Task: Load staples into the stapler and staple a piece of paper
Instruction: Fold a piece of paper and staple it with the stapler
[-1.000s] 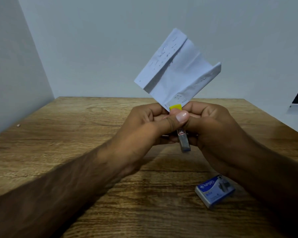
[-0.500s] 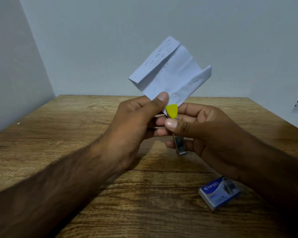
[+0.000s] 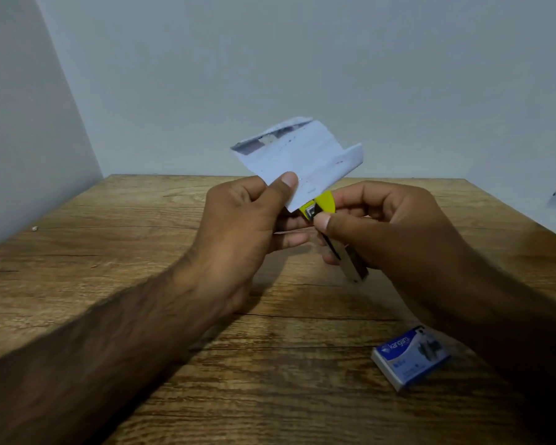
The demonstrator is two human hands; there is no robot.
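At frame centre, our left hand (image 3: 238, 226) has pulled the pinched paper (image 3: 299, 162) clear of the stapler (image 3: 321, 213) gripped in our right hand (image 3: 382, 226); likely stapled.

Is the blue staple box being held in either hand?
No, the blue cardboard staple box lies on the wooden table, apart from both hands.
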